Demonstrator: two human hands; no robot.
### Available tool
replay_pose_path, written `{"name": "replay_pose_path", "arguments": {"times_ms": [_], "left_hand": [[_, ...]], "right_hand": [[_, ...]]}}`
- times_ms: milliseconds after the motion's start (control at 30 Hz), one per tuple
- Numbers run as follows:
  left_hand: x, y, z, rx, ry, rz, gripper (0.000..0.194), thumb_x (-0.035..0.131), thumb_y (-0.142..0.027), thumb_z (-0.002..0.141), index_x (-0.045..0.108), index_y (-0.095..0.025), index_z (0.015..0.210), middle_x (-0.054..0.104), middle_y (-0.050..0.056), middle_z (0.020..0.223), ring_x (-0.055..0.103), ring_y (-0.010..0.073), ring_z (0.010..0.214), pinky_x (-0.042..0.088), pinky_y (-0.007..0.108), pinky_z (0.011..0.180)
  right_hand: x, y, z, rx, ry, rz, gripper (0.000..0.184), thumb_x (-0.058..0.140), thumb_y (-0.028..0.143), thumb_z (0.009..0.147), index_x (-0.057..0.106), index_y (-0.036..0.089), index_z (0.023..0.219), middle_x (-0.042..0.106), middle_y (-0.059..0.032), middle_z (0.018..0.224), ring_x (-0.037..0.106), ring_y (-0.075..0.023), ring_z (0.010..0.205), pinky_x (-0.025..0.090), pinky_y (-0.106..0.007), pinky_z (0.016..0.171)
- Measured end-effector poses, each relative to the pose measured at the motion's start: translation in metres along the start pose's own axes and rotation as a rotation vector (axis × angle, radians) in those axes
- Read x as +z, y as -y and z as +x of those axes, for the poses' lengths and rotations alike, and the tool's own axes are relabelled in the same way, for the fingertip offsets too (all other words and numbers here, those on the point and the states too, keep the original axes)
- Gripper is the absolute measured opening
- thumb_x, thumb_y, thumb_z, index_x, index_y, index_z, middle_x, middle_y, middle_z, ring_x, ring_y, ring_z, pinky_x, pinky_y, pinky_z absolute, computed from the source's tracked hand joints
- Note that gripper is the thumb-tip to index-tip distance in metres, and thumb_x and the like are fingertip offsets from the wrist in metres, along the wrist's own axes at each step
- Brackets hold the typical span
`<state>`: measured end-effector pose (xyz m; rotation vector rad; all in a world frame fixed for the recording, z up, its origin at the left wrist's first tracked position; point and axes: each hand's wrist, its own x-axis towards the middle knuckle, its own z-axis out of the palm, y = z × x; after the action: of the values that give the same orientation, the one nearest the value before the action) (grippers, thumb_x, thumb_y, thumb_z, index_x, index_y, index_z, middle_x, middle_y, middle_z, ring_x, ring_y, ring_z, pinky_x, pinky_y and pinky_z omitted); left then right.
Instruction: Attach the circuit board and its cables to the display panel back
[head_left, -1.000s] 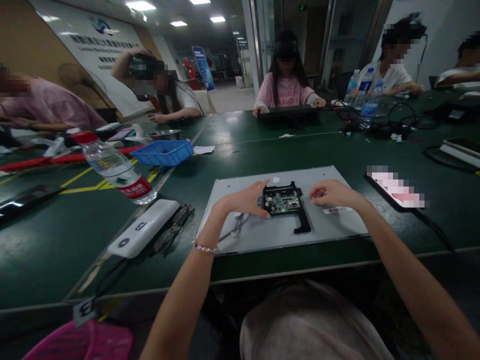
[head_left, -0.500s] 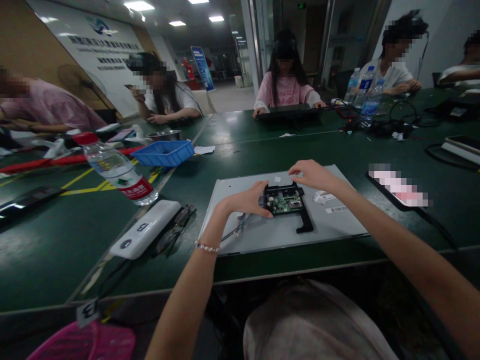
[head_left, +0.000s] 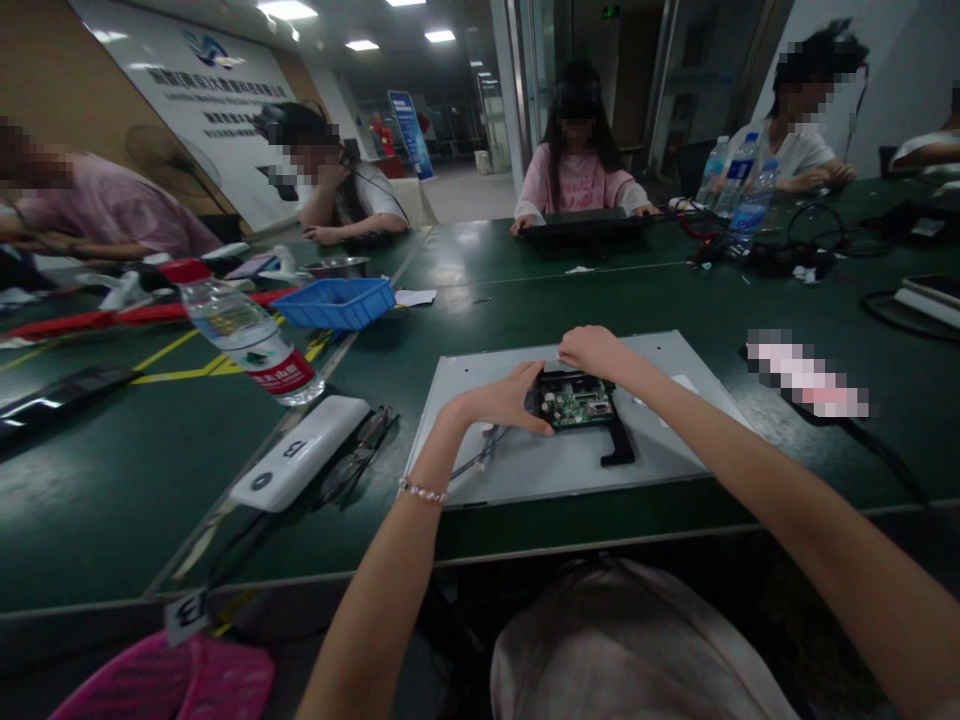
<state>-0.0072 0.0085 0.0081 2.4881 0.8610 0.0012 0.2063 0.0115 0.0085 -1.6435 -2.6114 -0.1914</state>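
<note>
A green circuit board point(head_left: 574, 407) sits in a black plastic frame point(head_left: 619, 442), on a flat grey panel point(head_left: 551, 475) in front of me. My left hand point(head_left: 511, 397) grips the frame's left side, its thumb at the lower corner and fingers at the upper one. Fingers curled together, my right hand point(head_left: 591, 347) is at the frame's far edge; whatever its fingertips pinch is hidden. Thin grey cables point(head_left: 480, 458) run over the panel below my left hand. A white label point(head_left: 679, 385) on the panel is partly covered by my right forearm.
Left of the panel lie eyeglasses point(head_left: 360, 455), a white power bank point(head_left: 300, 455) and a water bottle point(head_left: 259, 345). A blue tray point(head_left: 337, 305) stands farther back. On the right lies a phone point(head_left: 810, 380) with a cable. Several people sit around the green table point(head_left: 480, 300).
My right hand has moved left along the frame's far edge, and its fingers are more curled. My left hand keeps its place on the frame. The whole view has shifted slightly.
</note>
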Motion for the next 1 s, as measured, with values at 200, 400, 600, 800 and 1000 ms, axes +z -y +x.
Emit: {"name": "replay_pose_path", "arguments": {"times_ms": [200, 400, 600, 800, 1000], "left_hand": [[-0.001, -0.001, -0.001, -0.015, 0.008, 0.009, 0.115, 0.072, -0.059, 0.060, 0.013, -0.013, 0.147, 0.018, 0.018, 0.154, 0.023, 0.0344, 0.140, 0.022, 0.040, 0.115], [-0.002, -0.005, -0.001, -0.022, 0.005, -0.012, 0.113, 0.073, -0.059, 0.060, 0.018, -0.012, 0.146, 0.022, 0.018, 0.153, 0.026, 0.0347, 0.139, 0.025, 0.041, 0.114], [-0.001, -0.002, 0.001, 0.062, -0.008, -0.041, 0.103, 0.074, -0.055, 0.061, 0.025, -0.016, 0.143, 0.029, 0.016, 0.149, 0.030, 0.0327, 0.137, 0.026, 0.043, 0.113], [-0.001, -0.004, 0.001, 0.061, 0.009, -0.030, 0.103, 0.073, -0.052, 0.065, 0.020, -0.012, 0.143, 0.026, 0.017, 0.150, 0.027, 0.0317, 0.138, 0.022, 0.041, 0.116], [0.000, -0.003, 0.000, 0.070, 0.012, -0.016, 0.103, 0.072, -0.053, 0.066, 0.019, -0.011, 0.143, 0.026, 0.018, 0.150, 0.027, 0.0324, 0.138, 0.022, 0.042, 0.116]], "right_hand": [[-0.006, -0.001, -0.008, 0.059, -0.031, 0.009, 0.032, 0.042, 0.025, 0.095, 0.071, 0.013, 0.100, 0.069, -0.0165, 0.104, 0.063, -0.0265, 0.097, 0.044, -0.031, 0.076], [0.001, 0.014, -0.005, 0.058, -0.046, 0.095, 0.032, 0.042, 0.024, 0.094, 0.072, 0.015, 0.099, 0.069, -0.0146, 0.102, 0.063, -0.0256, 0.094, 0.044, -0.032, 0.075], [0.006, 0.022, -0.008, 0.023, -0.056, 0.248, 0.027, 0.047, 0.021, 0.090, 0.073, 0.019, 0.098, 0.070, -0.0099, 0.100, 0.062, -0.0221, 0.095, 0.042, -0.028, 0.076], [0.009, 0.021, -0.010, 0.024, -0.081, 0.339, 0.025, 0.050, 0.020, 0.089, 0.073, 0.018, 0.099, 0.071, -0.0094, 0.101, 0.061, -0.0203, 0.096, 0.041, -0.025, 0.079], [0.015, 0.018, -0.008, 0.014, -0.095, 0.384, 0.025, 0.052, 0.019, 0.087, 0.073, 0.017, 0.099, 0.072, -0.0082, 0.099, 0.062, -0.0180, 0.094, 0.041, -0.023, 0.080]]}}
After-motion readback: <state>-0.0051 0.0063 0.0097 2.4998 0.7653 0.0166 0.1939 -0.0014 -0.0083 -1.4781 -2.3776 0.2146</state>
